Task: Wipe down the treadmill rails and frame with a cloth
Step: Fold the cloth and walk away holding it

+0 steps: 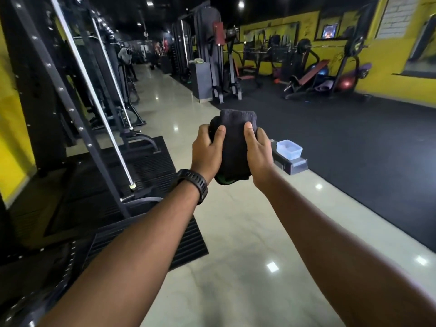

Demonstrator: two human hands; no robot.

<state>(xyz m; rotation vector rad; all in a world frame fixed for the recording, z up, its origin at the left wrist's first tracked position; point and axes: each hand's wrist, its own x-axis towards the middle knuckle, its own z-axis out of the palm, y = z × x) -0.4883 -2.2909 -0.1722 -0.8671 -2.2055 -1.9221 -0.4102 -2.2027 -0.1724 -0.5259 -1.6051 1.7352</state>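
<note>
A folded dark grey cloth (234,147) is held up in front of me at chest height, over the pale tiled floor. My left hand (207,151), with a black watch on its wrist, grips the cloth's left side, thumb on top. My right hand (257,152) grips its right side the same way. A green edge shows at the cloth's lower end. No treadmill is plainly in view.
A black cable machine frame with chrome rods (94,95) stands at the left on ribbed black mats (146,175). A clear plastic tub (289,149) sits on a grey block (295,166) on the floor. Black rubber flooring (342,142), benches and weight racks fill the right.
</note>
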